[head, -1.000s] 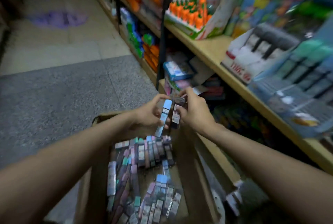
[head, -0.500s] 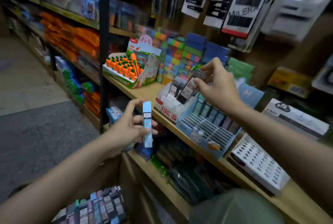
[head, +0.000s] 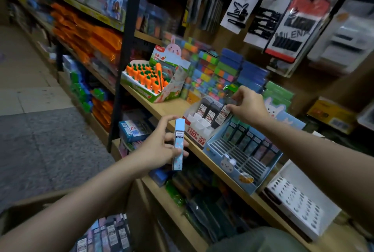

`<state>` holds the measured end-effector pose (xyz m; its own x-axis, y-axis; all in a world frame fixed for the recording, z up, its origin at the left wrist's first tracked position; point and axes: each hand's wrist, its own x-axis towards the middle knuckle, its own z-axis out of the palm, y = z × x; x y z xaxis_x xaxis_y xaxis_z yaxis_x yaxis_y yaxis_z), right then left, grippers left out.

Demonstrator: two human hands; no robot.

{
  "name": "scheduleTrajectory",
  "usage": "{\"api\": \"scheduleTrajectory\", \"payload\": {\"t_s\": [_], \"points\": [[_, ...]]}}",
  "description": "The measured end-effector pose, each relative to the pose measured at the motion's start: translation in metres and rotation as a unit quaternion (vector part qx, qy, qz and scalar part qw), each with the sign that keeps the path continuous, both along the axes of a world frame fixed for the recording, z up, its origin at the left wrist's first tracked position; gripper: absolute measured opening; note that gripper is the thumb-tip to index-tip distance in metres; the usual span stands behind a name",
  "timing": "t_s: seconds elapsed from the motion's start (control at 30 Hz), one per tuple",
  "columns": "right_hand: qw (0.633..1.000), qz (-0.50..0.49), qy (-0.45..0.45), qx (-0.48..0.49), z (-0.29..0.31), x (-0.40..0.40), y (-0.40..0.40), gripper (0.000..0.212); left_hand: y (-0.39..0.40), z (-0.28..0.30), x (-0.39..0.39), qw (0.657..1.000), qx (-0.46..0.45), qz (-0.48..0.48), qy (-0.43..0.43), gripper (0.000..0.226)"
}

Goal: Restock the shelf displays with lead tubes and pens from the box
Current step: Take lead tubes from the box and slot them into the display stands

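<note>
My left hand [head: 157, 146] grips a light blue lead tube [head: 178, 144] upright in front of the shelf edge. My right hand [head: 248, 105] pinches a dark lead tube [head: 224, 113] and holds it at the white and red display tray [head: 197, 128], where two more dark tubes stand in the back row. Beside it sits a blue bunny display tray [head: 238, 156] with a row of tubes at its back and bare slots in front. The cardboard box [head: 109, 233] with several lead tubes lies at the bottom left.
A carrot-pen display [head: 153, 81] stands left on the wooden shelf [head: 168, 107]. A white perforated tray [head: 299, 201] sits at the right. Colourful eraser stacks fill the back, hair-clip cards hang above, and the aisle floor [head: 40, 130] runs to the left.
One second ago both hands held tubes over the box. They have since risen to the shelf; my right hand now has the dark tube lower, at the white tray.
</note>
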<state>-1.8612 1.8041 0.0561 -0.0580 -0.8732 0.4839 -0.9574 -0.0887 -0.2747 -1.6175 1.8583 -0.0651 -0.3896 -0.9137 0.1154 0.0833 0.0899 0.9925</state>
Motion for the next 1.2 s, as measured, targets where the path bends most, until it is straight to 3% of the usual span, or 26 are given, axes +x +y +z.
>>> {"api": "scheduleTrajectory", "payload": {"t_s": [0.27, 0.53, 1.03, 1.13, 1.2], "points": [[0.994, -0.038, 0.093, 0.039, -0.013, 0.002, -0.003, 0.026, -0.001, -0.001, -0.008, 1.000, -0.015, -0.012, 0.004, 0.075], [0.999, -0.004, 0.009, -0.031, 0.015, -0.005, -0.011, 0.018, -0.002, -0.003, -0.006, 1.000, -0.012, -0.017, -0.004, 0.075], [0.992, -0.030, 0.115, 0.037, -0.016, 0.000, -0.008, 0.016, 0.000, -0.007, -0.006, 0.999, 0.004, -0.025, -0.023, 0.079], [0.984, -0.048, 0.166, 0.030, -0.018, 0.002, -0.008, 0.019, 0.001, -0.007, -0.005, 0.999, -0.001, -0.025, -0.023, 0.079], [0.988, -0.036, 0.152, -0.004, -0.013, 0.002, -0.007, 0.022, 0.000, -0.008, -0.006, 0.999, -0.012, -0.022, -0.028, 0.079]]}}
